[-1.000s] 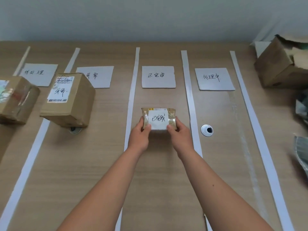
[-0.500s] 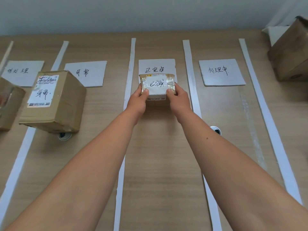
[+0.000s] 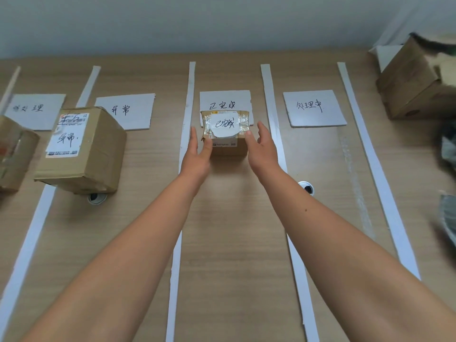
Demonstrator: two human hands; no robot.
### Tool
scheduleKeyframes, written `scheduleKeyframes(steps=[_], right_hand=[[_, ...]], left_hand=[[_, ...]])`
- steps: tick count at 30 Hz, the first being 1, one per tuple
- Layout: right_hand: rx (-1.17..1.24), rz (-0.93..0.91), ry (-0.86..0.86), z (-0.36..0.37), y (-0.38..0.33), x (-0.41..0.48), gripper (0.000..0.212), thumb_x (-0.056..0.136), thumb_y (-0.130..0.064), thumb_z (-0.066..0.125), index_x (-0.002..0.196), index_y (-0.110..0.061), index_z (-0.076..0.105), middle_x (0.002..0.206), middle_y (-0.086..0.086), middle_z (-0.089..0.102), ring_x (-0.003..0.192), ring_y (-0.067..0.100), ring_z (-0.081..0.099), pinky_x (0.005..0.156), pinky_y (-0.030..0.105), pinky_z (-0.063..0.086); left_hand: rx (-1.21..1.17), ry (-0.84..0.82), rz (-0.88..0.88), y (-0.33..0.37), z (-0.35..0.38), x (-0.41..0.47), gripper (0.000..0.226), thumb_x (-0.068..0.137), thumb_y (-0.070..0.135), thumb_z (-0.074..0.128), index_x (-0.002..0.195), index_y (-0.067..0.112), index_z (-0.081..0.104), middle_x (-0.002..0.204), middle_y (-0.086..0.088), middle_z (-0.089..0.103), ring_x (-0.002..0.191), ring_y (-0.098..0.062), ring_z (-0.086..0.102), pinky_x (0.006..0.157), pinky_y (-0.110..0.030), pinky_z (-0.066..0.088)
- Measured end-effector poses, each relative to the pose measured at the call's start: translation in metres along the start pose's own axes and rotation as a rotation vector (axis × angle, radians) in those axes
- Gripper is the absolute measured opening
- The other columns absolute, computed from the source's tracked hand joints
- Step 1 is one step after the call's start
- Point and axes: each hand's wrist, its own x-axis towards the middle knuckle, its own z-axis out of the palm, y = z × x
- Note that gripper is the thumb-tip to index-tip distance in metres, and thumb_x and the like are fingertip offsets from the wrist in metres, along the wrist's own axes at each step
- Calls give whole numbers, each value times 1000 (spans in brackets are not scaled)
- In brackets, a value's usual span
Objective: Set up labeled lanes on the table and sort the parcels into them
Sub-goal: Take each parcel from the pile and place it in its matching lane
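Two open grips — left (image 3: 197,154), right (image 3: 261,149) (fingers straight) — flank the parcel (image 3: 225,130).

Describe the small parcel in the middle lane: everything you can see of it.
The small parcel is a low brown cardboard box, its top covered in shiny clear tape over a rounded white paper with black handwriting. A barcode sticker shows on its near face. It sits flat on the table, its far edge overlapping the lane's white label card. The left hand and right hand flank it, fingers straight, thumbs at its near corners.
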Motion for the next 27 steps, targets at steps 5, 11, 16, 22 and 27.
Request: scheduleKeyframes(steps=[5,11,16,22,27], right_hand=[[45,-36,22,-15,-4,-54,65,107,-40,57,166,-31,32,171,-10,35,157,14,32,126,36,30],[151,-69,-29,-42,-19,-139,63,105,-32,62,163,-33,38,168,-12,38,155,9,33,120,31,33],[244,-59,-70,-55,-19,-217,55,107,-28,61,159,-34,44,163,-15,44,153,6,35,117,30,35],[317,-74,-176,-61,-20,-296,53,107,-29,63,157,-36,48,161,-11,47,150,4,40,114,28,38],[286,-162,-314,-39,-25,-346,53,107,-28,62,157,-35,46,163,-13,46,152,4,38,124,37,37]], left_hand=[[-29,23,84,13,-5,-64,69,110,53,49,168,46,12,175,9,25,159,-11,28,119,-27,25],[13,65,239,35,-29,-158,61,111,47,46,167,29,29,167,8,37,153,-6,36,123,-29,32],[-63,65,297,38,-42,-243,68,99,64,53,161,41,37,166,5,42,151,-3,41,127,-41,36],[-92,122,339,28,-54,-339,93,82,85,57,161,41,35,167,7,41,150,-3,43,123,-30,39],[-97,234,329,13,-79,-398,91,74,95,57,153,55,37,167,12,41,150,-1,42,125,-34,37]])
